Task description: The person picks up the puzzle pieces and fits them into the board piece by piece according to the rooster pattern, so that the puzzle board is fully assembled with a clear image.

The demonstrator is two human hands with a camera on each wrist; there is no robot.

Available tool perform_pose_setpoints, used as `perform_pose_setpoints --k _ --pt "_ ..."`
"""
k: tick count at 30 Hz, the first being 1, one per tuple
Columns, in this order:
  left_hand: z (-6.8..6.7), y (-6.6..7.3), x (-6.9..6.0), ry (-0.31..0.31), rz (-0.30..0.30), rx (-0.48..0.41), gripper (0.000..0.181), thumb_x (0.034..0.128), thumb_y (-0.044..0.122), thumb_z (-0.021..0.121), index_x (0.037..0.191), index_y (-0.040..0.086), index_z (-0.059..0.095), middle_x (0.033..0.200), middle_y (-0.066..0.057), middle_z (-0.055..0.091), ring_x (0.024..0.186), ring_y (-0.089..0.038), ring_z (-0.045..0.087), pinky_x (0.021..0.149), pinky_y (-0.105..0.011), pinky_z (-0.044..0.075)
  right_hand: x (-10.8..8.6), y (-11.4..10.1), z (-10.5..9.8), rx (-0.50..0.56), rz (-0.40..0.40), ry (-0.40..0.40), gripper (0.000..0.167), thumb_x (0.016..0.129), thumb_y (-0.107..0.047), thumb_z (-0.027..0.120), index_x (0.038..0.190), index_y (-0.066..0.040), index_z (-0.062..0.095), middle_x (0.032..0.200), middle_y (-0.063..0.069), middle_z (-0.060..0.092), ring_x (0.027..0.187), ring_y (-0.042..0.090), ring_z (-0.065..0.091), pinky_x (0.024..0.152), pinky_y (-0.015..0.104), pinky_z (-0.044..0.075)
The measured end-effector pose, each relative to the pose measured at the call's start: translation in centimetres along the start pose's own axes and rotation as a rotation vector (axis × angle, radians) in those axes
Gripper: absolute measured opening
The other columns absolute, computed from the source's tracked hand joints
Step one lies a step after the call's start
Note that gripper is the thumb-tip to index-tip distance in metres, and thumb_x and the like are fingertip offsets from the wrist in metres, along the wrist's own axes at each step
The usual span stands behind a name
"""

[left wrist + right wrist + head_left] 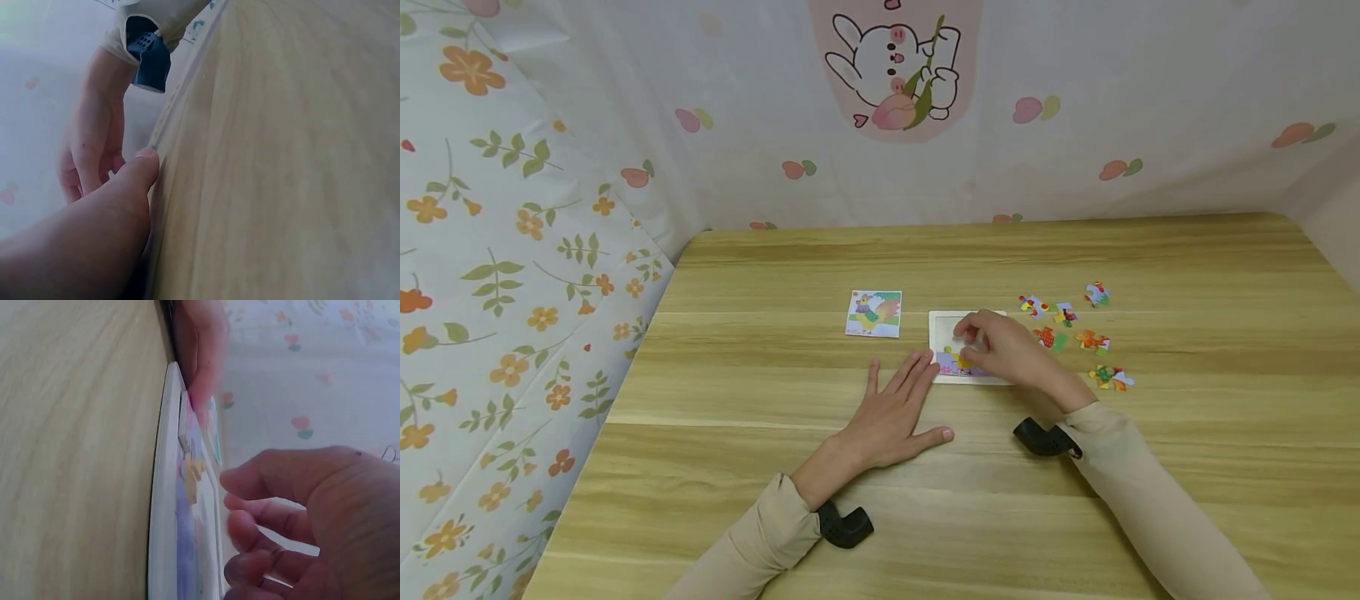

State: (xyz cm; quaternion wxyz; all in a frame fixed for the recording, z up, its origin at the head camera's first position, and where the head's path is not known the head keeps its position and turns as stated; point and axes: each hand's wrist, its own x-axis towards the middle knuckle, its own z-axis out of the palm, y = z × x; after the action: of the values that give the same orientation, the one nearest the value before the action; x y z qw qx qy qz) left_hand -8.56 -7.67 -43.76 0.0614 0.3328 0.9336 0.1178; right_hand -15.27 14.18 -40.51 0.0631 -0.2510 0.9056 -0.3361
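Observation:
My left hand (883, 417) lies flat on the table with straight fingers, its fingertips touching the left edge of a white puzzle tray (934, 321). Several joined jigsaw pieces (947, 363), lilac and yellow, lie along the near side of the tray; one sits slightly raised in the right wrist view. Over the tray hovers my right hand (1011, 350), its fingers loosely bent. Nothing shows between thumb and fingertips in the right wrist view (300, 519). The hand hides the tray's right part.
Left of the tray lies a square picture card (873, 314) of a colourful hen. Several loose jigsaw pieces (1093, 340) are scattered to its right on the wooden table (760, 383). A patterned curtain (737, 92) hangs behind the table, and floral cloth (512, 333) at the left.

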Motion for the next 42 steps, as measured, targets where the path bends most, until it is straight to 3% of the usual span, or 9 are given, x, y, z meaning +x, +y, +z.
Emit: perform_pose_setpoints --k 3,7,19,42 --pt "0.0 0.0 -0.1 -0.008 -0.003 0.003 0.085 0.0901 0.064 0.037 0.150 0.010 0.011 0.156 -0.004 0.002 0.141 -0.015 -0.005 0.104 -0.059 -0.003 0.1 0.2 0.0 0.017 0.033 0.011 0.008 0.083 -0.007 0.066 0.090 -0.006 0.062 0.071 0.000 0.052 0.059 0.013 0.044 0.055 0.028 0.037" --pt "0.0 0.0 -0.1 -0.015 -0.010 0.006 0.086 0.0899 0.065 0.036 0.150 0.010 0.010 0.156 -0.003 0.001 0.140 -0.014 -0.007 0.104 -0.059 -0.004 0.3 0.3 0.1 0.033 0.039 0.005 0.008 0.082 -0.008 0.068 0.086 -0.008 0.061 0.065 -0.002 0.049 0.056 0.013 0.043 0.055 0.028 0.036" --pt "-0.1 0.0 -0.3 -0.010 0.006 0.010 0.081 0.0929 0.061 0.034 0.151 0.010 0.006 0.156 -0.003 -0.002 0.141 -0.016 -0.006 0.104 -0.059 -0.003 0.4 0.9 0.6 0.031 0.036 -0.002 0.014 0.083 -0.019 0.071 0.086 -0.010 0.060 0.061 -0.003 0.045 0.053 0.011 0.039 0.052 0.027 0.033" --pt "0.0 0.0 0.0 -0.003 0.013 0.044 0.078 0.0911 0.063 0.035 0.151 0.017 0.013 0.156 -0.004 0.001 0.141 -0.018 -0.005 0.104 -0.060 -0.001 0.2 1.4 0.6 -0.008 0.014 -0.021 0.014 0.085 -0.019 0.068 0.088 -0.011 0.057 0.061 -0.004 0.045 0.052 0.010 0.039 0.052 0.026 0.032"
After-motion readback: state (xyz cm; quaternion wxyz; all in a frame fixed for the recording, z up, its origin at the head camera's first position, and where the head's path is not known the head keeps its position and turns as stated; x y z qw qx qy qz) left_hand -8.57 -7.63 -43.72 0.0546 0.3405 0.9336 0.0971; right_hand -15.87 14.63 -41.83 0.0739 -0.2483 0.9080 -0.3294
